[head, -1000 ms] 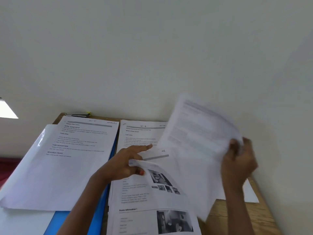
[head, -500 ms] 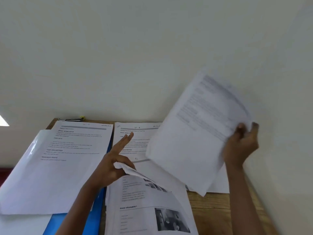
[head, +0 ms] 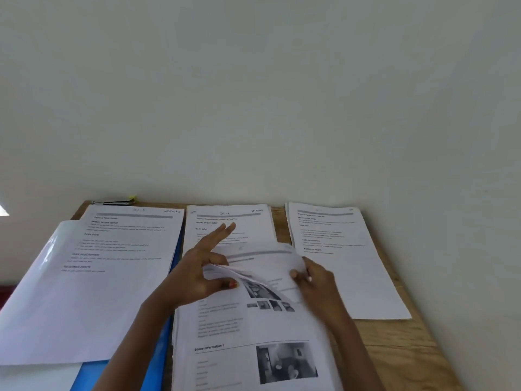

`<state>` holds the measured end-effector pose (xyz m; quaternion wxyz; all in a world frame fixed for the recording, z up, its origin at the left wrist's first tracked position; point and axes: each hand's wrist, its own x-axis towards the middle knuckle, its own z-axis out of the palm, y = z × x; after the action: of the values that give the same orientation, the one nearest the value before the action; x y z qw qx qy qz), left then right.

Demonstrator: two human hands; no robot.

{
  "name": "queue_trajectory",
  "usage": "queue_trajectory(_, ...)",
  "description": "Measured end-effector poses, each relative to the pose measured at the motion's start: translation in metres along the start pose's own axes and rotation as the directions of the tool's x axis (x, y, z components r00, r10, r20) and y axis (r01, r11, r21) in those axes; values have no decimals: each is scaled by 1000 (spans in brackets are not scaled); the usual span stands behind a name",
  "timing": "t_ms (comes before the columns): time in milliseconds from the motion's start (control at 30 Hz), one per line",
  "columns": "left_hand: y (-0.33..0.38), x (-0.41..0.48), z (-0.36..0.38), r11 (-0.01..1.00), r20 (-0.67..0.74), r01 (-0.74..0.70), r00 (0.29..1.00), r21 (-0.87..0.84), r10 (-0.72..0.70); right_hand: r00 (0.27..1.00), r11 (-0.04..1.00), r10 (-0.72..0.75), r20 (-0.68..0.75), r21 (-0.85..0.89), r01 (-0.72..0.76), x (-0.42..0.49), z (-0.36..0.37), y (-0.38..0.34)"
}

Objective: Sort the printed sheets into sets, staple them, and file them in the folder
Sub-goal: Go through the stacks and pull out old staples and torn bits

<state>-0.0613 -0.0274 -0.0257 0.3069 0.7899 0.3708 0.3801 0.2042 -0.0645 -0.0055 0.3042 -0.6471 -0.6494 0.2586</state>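
A thick stack of printed sheets (head: 248,351) with photos lies near me in the middle of the wooden table (head: 394,351). My left hand (head: 203,277) pinches the lifted top edge of its upper sheets (head: 267,261), two fingers pointing away. My right hand (head: 315,283) grips the same curled sheets at their right side. Three sorted piles lie at the back: a left pile (head: 112,266), a middle pile (head: 234,221) and a right pile (head: 344,258). A blue folder (head: 158,359) shows under the left pile.
A black stapler with a yellow tip (head: 118,201) sits at the table's far left corner by the pale wall. A glossy white sheet (head: 39,280) juts out left of the left pile. Bare wood shows at the front right.
The sheet my right hand held up in the air now lies on the right pile. My right hand came back to the near stack and took hold of its top sheets.
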Motion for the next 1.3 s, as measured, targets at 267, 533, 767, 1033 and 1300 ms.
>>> queue_trajectory(267, -2, -3, 21, 993, 24, 72, 997, 97, -75, 911, 956, 130, 391, 193, -220, -8, 21, -9)
queue_trajectory(533, 5, -13, 24, 995, 26, 22, 999, 98, -25, 970, 884, 216, 112, 399, -243, 9, 8, -3)
queue_trajectory(767, 2, -24, 29, 981, 42, -71, 997, 178, 65, 979, 978, 139, 146, 134, -159, 27, 21, -5)
queue_trajectory(1033, 5, -28, 31, 999, -79, -20, 997, 45, 24, 998, 969, -27, 65, 247, 11, 21, 15, -8)
queue_trajectory(1300, 6, -27, 32, 999, -79, -34, 996, 17, 35, 983, 957, -100, 157, 286, 51, 13, 4, -8)
